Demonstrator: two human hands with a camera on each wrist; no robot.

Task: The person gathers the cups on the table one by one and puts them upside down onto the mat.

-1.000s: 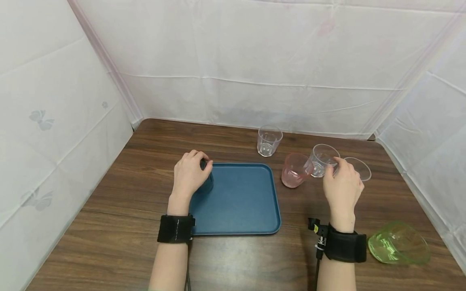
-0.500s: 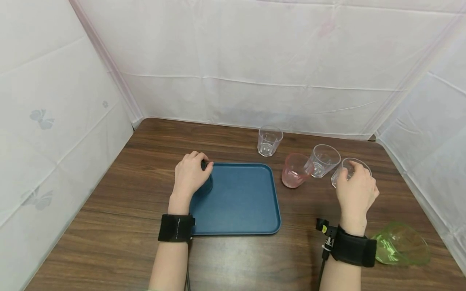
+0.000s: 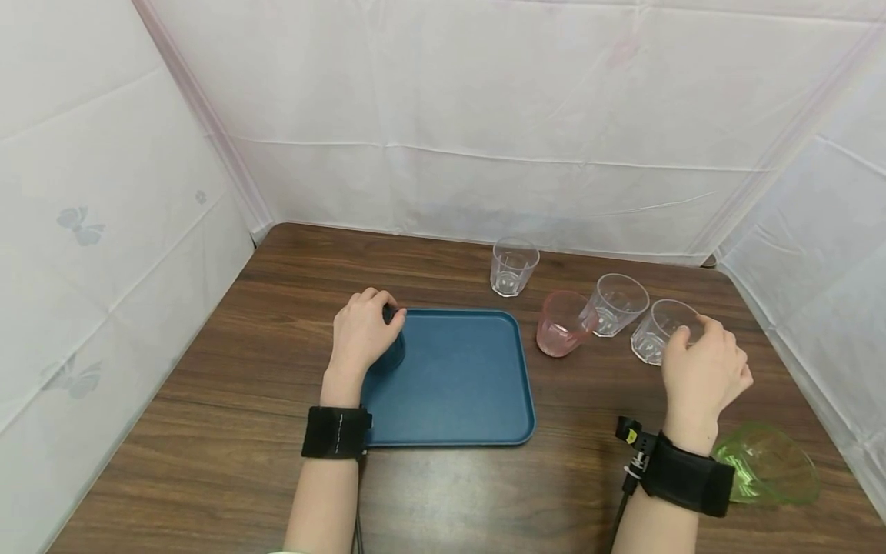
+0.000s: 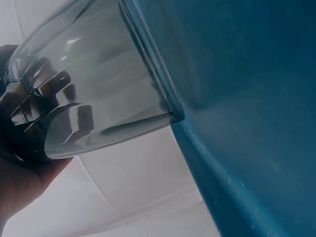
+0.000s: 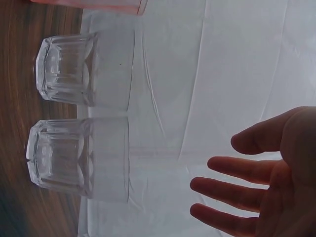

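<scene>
My left hand (image 3: 363,331) grips a dark grey glass (image 3: 390,357) by its faceted base. In the left wrist view this glass (image 4: 113,79) is upside down, its rim against the blue tray (image 3: 457,385) near the tray's far left corner. Fingers partly cover it in the head view. Slightly above the nearest clear glass (image 3: 649,340) on the right hovers my right hand (image 3: 706,373), fingers apart and holding nothing. The right wrist view has that upright glass (image 5: 59,158) standing a gap away from the fingertips.
Left of that glass stand another clear glass (image 3: 609,312) and a pink glass (image 3: 557,335). A third clear glass (image 3: 511,273) is behind the tray. Beside my right wrist lies a green glass (image 3: 775,469). White sheets (image 3: 443,115) enclose the wooden table (image 3: 228,385).
My right hand has moved right, from beside the middle clear glass, across the rightmost one, to its right side. The left hand and its glass have stayed put.
</scene>
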